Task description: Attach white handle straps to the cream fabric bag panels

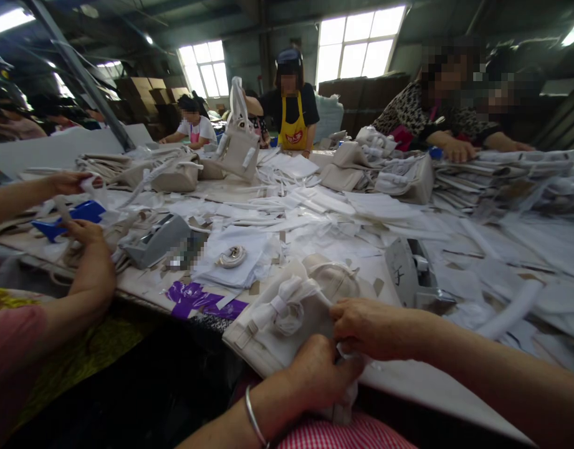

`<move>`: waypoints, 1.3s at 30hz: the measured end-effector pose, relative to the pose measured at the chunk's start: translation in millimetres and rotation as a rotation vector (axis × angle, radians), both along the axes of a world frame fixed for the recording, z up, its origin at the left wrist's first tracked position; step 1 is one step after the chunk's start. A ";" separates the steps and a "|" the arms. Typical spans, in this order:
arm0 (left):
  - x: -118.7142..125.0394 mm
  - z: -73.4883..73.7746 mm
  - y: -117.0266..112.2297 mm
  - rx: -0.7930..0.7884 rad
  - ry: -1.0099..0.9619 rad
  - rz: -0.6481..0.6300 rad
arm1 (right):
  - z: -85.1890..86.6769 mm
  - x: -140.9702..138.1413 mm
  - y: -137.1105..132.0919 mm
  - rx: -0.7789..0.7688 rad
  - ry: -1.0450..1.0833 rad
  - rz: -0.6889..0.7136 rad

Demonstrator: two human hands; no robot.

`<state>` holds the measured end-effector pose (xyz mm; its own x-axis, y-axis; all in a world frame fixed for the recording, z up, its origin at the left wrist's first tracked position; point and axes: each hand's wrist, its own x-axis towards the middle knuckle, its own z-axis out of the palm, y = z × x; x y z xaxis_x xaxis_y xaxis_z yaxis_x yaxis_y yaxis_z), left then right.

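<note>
A cream handbag (261, 342) lies on the table's front edge, close to my body. White wrapping (287, 305) is bunched and banded on its upper face. My right hand (368, 325) comes in from the right, its fingers pinched on a white-wrapped strap of the bag. Just below it, my left hand (317, 372), with a silver bangle (252, 415) on the wrist, is closed on the bag's near side, where white wrapping shows beneath. The fingertips of both hands are partly hidden. Behind the bag lies a rounded cream piece (333, 279).
Grey tape dispensers (401, 271) (158, 240) stand right and left of the bag. A coiled strap (231, 256) rests on white sheets. A co-worker's hands (83, 231) work at left by a blue dispenser (88, 212). Bags (240, 146) and other co-workers line the far side.
</note>
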<state>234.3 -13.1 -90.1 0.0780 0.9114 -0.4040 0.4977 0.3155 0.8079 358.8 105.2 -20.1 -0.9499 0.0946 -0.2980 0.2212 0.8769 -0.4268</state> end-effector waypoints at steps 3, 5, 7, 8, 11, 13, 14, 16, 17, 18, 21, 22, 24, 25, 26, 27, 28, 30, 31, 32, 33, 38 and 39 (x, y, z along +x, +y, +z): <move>0.6 -0.5 -0.4 0.019 -0.004 -0.016 | -2.1 2.8 -4.1 0.048 0.009 -0.009; 0.8 -1.7 -0.3 0.025 -0.012 -0.020 | -5.5 5.5 -7.7 0.083 0.035 -0.016; 0.9 -3.8 0.0 0.016 -0.018 -0.025 | -9.8 8.8 -11.3 0.107 0.075 -0.020; 1.0 -5.1 0.3 0.010 -0.019 -0.025 | -12.0 10.6 -13.0 0.121 0.098 -0.023; 1.7 -8.7 1.4 0.002 -0.009 -0.029 | -18.0 16.5 -18.1 0.168 0.163 -0.019; 2.5 -9.7 2.1 0.030 -0.001 -0.053 | -21.2 20.4 -21.6 0.196 0.220 -0.013; 3.0 -9.7 2.4 0.051 0.010 -0.069 | -22.7 22.1 -23.5 0.211 0.250 -0.012; 3.9 -8.7 2.8 0.091 0.044 -0.085 | -26.2 25.1 -27.3 0.247 0.309 -0.010; 4.3 -8.0 2.9 0.105 0.061 -0.086 | -28.4 26.4 -28.9 0.268 0.332 -0.009; 4.7 -7.2 2.9 0.113 0.072 -0.087 | -31.1 27.6 -30.3 0.290 0.355 -0.006; 5.6 -5.4 2.9 0.126 0.053 -0.085 | -40.7 31.2 -32.2 0.341 0.434 0.000; 5.9 -5.1 3.0 0.125 0.040 -0.079 | -43.6 32.5 -32.3 0.340 0.464 -0.005; 6.1 -5.0 3.4 0.107 0.018 -0.058 | -47.0 35.7 -32.6 0.305 0.512 -0.026; 6.1 -5.3 3.7 0.091 0.011 -0.048 | -47.3 37.5 -33.0 0.277 0.521 -0.041; 6.0 -5.6 4.1 0.077 0.006 -0.042 | -46.6 39.6 -33.9 0.249 0.516 -0.057; 5.8 -5.9 4.5 0.066 0.002 -0.037 | -45.3 42.1 -35.2 0.223 0.500 -0.077; 5.5 -6.0 4.9 0.060 -0.004 -0.031 | -43.6 44.8 -36.9 0.203 0.475 -0.099; 4.5 -5.0 5.5 0.055 -0.025 -0.023 | -41.0 51.2 -40.9 0.176 0.430 -0.142; 3.9 -3.6 5.8 0.049 -0.039 -0.025 | -40.8 54.7 -43.0 0.175 0.421 -0.157; 3.2 -1.7 6.1 0.037 -0.052 -0.031 | -41.7 58.2 -45.1 0.185 0.426 -0.168; 2.4 0.8 6.4 0.022 -0.064 -0.042 | -43.6 61.6 -47.0 0.207 0.445 -0.173; -2.8 13.5 8.0 -0.084 -0.098 -0.084 | -62.1 73.2 -52.6 0.373 0.625 -0.186; -3.6 15.1 8.3 -0.114 -0.108 -0.084 | -65.6 74.3 -52.9 0.393 0.655 -0.194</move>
<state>230.6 -4.9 -75.0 0.2002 0.8487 -0.4896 0.4384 0.3693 0.8194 433.1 52.3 -85.8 -0.8762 0.2591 0.4064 0.1966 0.9620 -0.1895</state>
